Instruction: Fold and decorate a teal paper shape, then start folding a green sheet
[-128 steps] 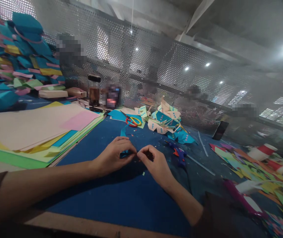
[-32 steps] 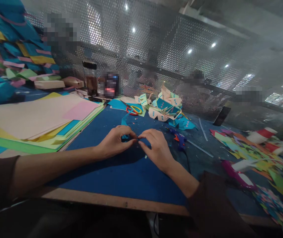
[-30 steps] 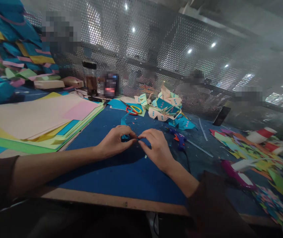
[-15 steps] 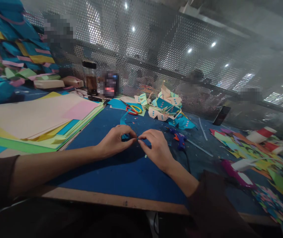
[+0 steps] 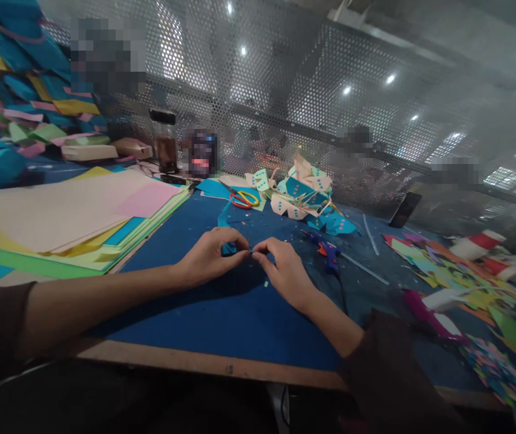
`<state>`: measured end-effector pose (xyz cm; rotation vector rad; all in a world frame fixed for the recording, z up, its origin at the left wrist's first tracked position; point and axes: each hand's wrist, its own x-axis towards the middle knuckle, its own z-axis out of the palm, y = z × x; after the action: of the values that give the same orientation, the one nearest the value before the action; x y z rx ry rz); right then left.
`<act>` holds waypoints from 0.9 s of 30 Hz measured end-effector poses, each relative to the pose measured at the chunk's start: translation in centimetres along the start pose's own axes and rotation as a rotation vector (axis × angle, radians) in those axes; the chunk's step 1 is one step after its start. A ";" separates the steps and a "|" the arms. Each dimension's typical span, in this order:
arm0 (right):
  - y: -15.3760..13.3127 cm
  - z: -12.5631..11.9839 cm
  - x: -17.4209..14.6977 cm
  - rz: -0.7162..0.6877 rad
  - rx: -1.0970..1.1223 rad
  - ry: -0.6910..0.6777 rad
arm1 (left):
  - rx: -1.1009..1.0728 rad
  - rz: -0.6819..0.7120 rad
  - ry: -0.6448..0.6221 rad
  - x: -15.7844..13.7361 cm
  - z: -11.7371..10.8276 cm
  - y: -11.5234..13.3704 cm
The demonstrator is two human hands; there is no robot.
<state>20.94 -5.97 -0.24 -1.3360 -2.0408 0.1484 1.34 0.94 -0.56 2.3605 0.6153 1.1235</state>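
My left hand (image 5: 210, 256) is above the middle of the blue table, thumb and forefinger pinched together. Facing it, my right hand (image 5: 287, 274) pinches in the same way, its fingertips almost touching the left ones. A sliver of blue paper shows between the two pinches, mostly covered by the fingers. A blue paper strip (image 5: 228, 248) can be seen through the loop of my left fingers and beyond them. Whether it joins the sliver is hidden. Red and yellow handled scissors (image 5: 245, 199) lie behind the hands, and a blue glue gun (image 5: 327, 250) lies to the right.
Stacked coloured paper sheets (image 5: 81, 211) cover the left side. Dotted folded-paper pieces (image 5: 303, 196) pile at the back. A lidded bottle (image 5: 166, 141) stands back left. A phone (image 5: 405, 209), paper scraps (image 5: 439, 265) and a magenta-and-white power strip (image 5: 436, 316) are on the right.
The hands keep almost the same place and pinch. The fingertips have shifted very slightly, with a little more blue visible between them. Nothing else on the table has moved.
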 end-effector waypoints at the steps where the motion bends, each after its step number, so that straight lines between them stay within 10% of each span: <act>1: 0.0 0.0 0.0 0.013 0.028 -0.005 | -0.003 -0.004 -0.001 0.0 0.0 0.0; 27: 0.6 -0.2 0.4 0.213 0.446 -0.039 | 0.033 -0.032 -0.017 0.2 -0.2 0.0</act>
<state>21.43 -5.45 -0.14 -1.2623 -1.7535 0.6871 1.33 1.06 -0.36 2.3770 0.6676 1.0869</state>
